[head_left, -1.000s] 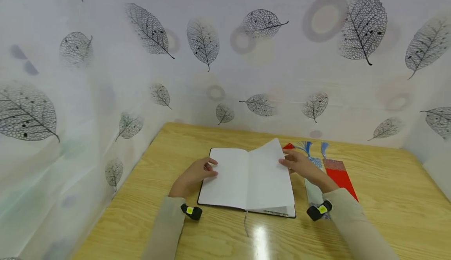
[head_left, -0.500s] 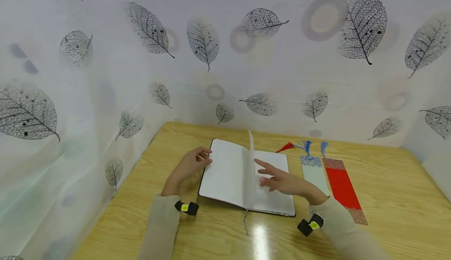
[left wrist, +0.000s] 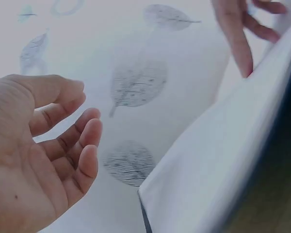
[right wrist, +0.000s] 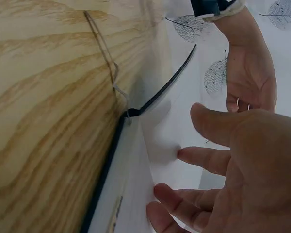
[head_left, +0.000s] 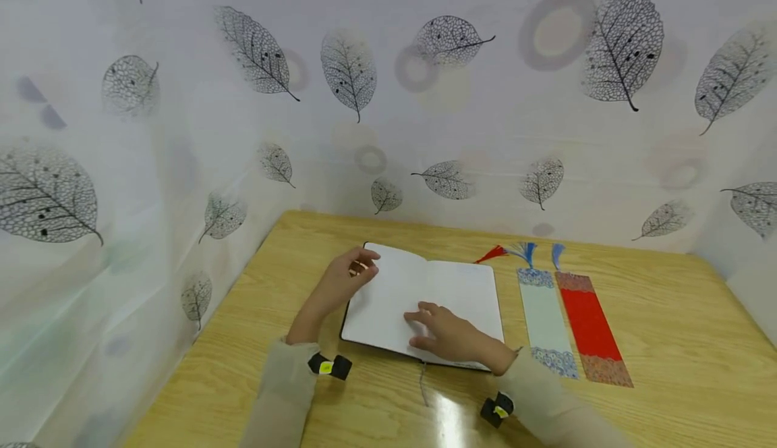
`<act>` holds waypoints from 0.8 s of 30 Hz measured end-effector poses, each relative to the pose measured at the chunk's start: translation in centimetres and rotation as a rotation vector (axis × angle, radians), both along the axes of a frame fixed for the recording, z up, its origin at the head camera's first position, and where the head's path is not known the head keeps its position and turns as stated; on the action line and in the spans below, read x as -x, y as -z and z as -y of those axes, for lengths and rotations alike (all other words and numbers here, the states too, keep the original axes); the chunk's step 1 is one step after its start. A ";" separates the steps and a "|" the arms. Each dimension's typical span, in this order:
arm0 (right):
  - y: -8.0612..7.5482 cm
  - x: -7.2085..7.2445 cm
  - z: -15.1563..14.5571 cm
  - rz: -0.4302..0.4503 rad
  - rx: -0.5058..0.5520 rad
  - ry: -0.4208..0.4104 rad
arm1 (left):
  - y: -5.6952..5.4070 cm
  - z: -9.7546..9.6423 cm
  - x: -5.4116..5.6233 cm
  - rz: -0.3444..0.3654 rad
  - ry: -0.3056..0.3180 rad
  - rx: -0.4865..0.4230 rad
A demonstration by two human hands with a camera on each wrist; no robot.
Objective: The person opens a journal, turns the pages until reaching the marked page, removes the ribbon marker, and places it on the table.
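Note:
A notebook with a dark cover lies open at blank white pages on the table. My left hand is at the upper part of its left edge, fingers loosely bent and holding nothing. In the left wrist view, the left hand shows a gap between it and the raised cover side. My right hand is over the pages by the central fold. Seen from the right wrist, its extended fingertips touch the left page near the fold. A thin grey ribbon hangs from the notebook's bottom.
To the right of the notebook lie a pale bookmark with blue patterned ends and a red bookmark. A red tassel and blue tassels are at their far ends. Leaf-printed sheeting stands behind the wooden table.
My right hand has moved left, carrying a page over from the right side past upright onto the left. The left hand has stayed by the left edge, shifting slightly.

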State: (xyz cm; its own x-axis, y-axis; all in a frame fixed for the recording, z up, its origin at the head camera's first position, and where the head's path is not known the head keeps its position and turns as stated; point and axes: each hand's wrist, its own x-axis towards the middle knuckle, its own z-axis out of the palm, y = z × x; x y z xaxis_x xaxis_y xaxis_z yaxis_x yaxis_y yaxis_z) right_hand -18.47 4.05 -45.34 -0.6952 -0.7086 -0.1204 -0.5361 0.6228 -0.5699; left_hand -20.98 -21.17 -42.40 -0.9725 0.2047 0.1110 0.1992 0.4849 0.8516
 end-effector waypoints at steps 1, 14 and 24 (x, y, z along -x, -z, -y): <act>0.0 -0.1 0.1 -0.021 -0.013 -0.002 | 0.4 -0.3 0.1 0.016 0.013 0.006; 0.8 1.3 0.7 -0.071 0.001 0.028 | 5.0 -1.7 1.5 0.212 0.152 0.076; -0.6 6.9 -5.4 -0.166 -0.031 0.219 | 5.4 -1.3 1.6 0.287 0.163 0.120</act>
State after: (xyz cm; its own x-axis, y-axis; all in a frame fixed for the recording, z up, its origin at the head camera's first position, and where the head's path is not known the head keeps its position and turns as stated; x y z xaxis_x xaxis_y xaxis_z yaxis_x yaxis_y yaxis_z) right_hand -25.39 9.45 -44.73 -0.8437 -0.5367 -0.0112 -0.4708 0.7499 -0.4648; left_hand -22.56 -19.84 -47.82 -0.9141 0.3547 -0.1966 0.0430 0.5668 0.8227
